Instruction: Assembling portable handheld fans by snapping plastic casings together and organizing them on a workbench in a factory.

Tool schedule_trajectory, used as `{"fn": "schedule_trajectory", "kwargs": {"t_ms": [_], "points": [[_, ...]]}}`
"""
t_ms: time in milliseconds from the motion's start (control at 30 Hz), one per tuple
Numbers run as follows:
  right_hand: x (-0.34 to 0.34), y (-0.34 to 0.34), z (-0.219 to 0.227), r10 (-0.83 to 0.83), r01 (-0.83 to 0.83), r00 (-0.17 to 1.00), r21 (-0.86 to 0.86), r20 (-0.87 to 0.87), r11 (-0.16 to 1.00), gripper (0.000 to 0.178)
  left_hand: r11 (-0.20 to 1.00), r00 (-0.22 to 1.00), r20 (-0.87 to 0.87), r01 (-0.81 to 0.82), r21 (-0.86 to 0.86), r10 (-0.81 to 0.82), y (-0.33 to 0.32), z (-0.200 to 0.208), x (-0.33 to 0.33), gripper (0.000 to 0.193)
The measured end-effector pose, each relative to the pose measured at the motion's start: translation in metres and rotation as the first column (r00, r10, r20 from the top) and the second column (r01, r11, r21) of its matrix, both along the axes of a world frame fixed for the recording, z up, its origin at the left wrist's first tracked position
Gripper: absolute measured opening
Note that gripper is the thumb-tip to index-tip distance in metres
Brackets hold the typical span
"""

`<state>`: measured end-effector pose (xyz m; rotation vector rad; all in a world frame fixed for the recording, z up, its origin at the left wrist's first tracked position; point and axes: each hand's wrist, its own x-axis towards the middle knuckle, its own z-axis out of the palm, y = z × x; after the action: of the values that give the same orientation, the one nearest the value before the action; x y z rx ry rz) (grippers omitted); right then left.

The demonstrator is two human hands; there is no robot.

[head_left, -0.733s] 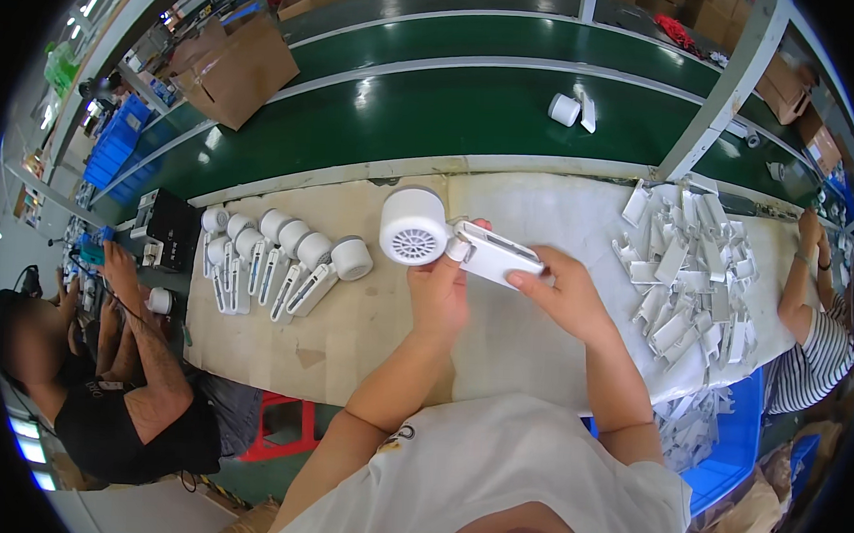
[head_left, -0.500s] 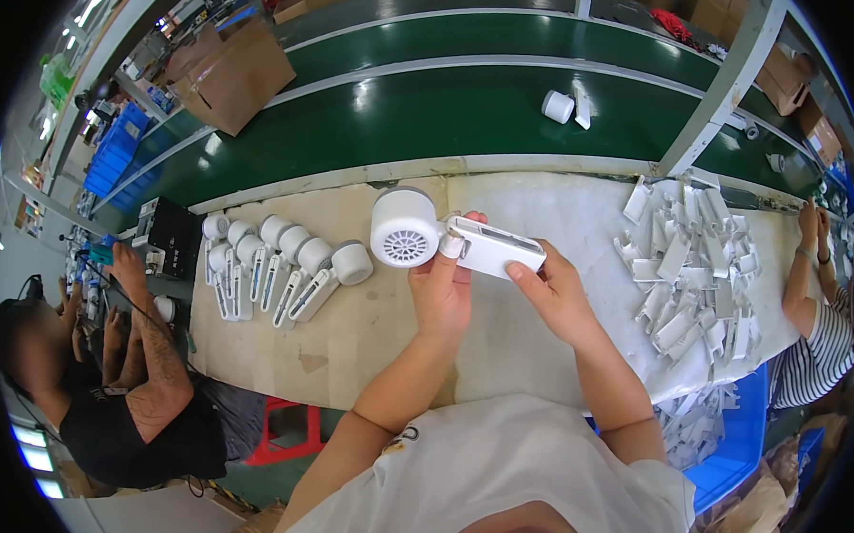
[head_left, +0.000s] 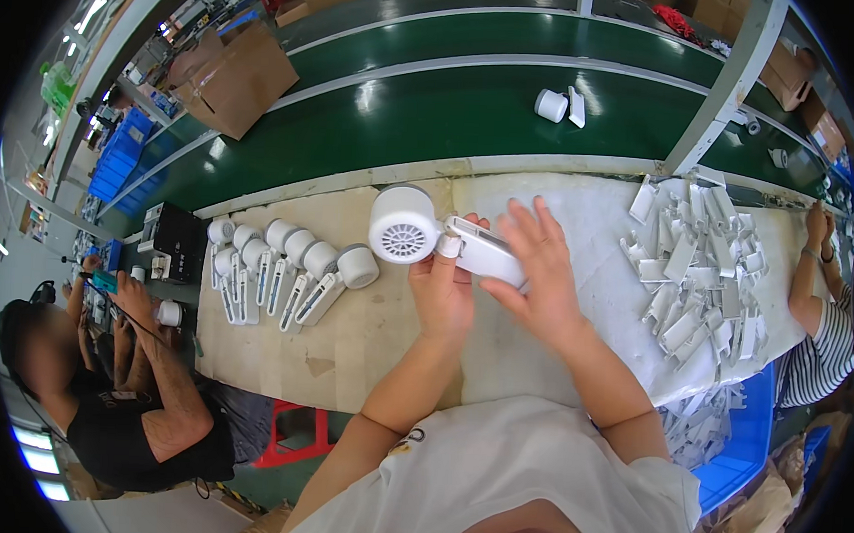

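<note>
A white handheld device point(head_left: 402, 218) with a drum-shaped, grilled head and a long hinged handle is held above the middle of the table. My left hand point(head_left: 443, 303) is closed around it at the joint between head and handle, thumb in front and fingers behind. At the far end of the handle, my right hand point(head_left: 548, 286) has its fingers spread and stretched upward. It covers that end of the handle, with the thumb by its near edge; whether the palm touches cannot be told. Several similar devices point(head_left: 319, 259) lie in a row on the left, handles pointing towards me.
White plastic handle pieces point(head_left: 680, 254) are heaped on the right; more fill a blue bin point(head_left: 745, 442) below. Beyond the pale table point(head_left: 395, 346) runs a green conveyor point(head_left: 434, 110) with a metal post point(head_left: 726, 84). Co-workers sit left point(head_left: 143, 430) and right point(head_left: 824, 350).
My right hand has loosened from the handle's end and spread its fingers upward, shifting slightly left along it. The left hand keeps holding the device in nearly the same place.
</note>
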<state>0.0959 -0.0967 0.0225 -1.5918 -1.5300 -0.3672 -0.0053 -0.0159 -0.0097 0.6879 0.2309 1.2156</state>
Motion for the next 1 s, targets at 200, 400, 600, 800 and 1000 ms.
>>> {"fn": "schedule_trajectory", "kwargs": {"t_ms": [200, 400, 600, 800, 1000], "points": [[-0.008, -0.015, 0.0, 0.107, -0.481, 0.464, -0.148, -0.879, 0.864, 0.029, 0.993, 0.993, 0.038, 0.115, 0.002, -0.115, 0.005, 0.007, -0.019, 0.029], [-0.001, -0.015, -0.021, 0.417, -0.398, 0.872, 0.124, -0.256, 0.909, 0.047, 0.952, 0.97, 0.005, 0.237, 0.192, -0.242, -0.01, 0.03, -0.029, 0.032], [0.0, 0.0, -0.058, 0.443, -0.506, 0.858, -0.574, -0.26, 0.644, 0.035, 0.799, 0.382, -0.884, 0.424, 0.427, 0.27, 0.034, 0.006, -0.089, 0.03], [0.095, 0.036, -0.069, 0.054, -0.211, 0.898, -0.319, -0.437, 0.924, 0.034, 0.326, -0.027, -0.381, 0.574, 0.751, 0.924, 0.071, -0.02, -0.178, 0.03], [0.206, 0.141, -0.12, -0.286, 0.198, 0.836, -0.228, -0.468, 0.953, 0.048, 0.487, -0.159, -0.475, 0.493, 0.721, 0.865, 0.107, -0.046, -0.205, 0.029]]}}
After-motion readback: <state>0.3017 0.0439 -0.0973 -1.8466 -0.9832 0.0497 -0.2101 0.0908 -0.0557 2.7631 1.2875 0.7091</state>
